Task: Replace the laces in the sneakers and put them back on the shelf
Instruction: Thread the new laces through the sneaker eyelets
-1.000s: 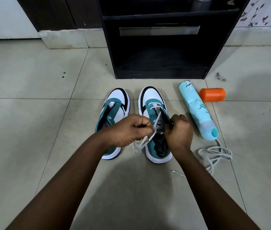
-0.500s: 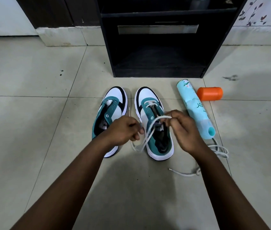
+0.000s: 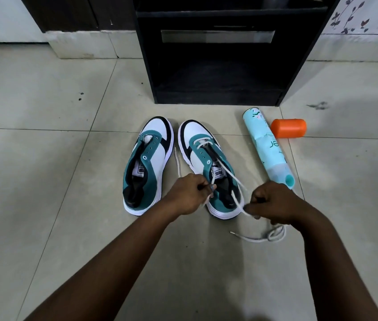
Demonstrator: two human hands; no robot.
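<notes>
Left shoe [image 3: 147,165]: on the floor tiles, toe toward the shelf; eyelets bare, no lace in it. Same place as a second ago.
Left hand [image 3: 187,195]: fingers curled, pinching one end of the lace at the inner side of the right shoe's heel. It has drawn back toward the person since a second ago, when it sat over the shoe's throat.
Lace [image 3: 226,172]: white; crosses the lowest eyelets near the toe, then two strands run back over the tongue, one to each hand. Half a second ago it hung in a slack loop; now both strands look pulled longer and straighter.
Right shoe [image 3: 209,167]: just beside the left shoe, toe toward the shelf; laced only at the first row.
Shelf [image 3: 218,89]: black, beyond the toes; bottom bay open and dark.
Right hand [image 3: 273,202]: closed round the other lace end, off the outer heel of the right shoe. It has moved out and back from the tongue.
Spare lace [image 3: 269,235]: loose coil on the floor, partly under the right wrist.
Spray can [image 3: 267,144]: lying on its side, right of the shoes.
Orange cap [image 3: 289,128]: beside the can's far end.
Meaning, as judged: first row seated and ends being evened; remaining rows, the whole left shoe and shelving all outstanding.
</notes>
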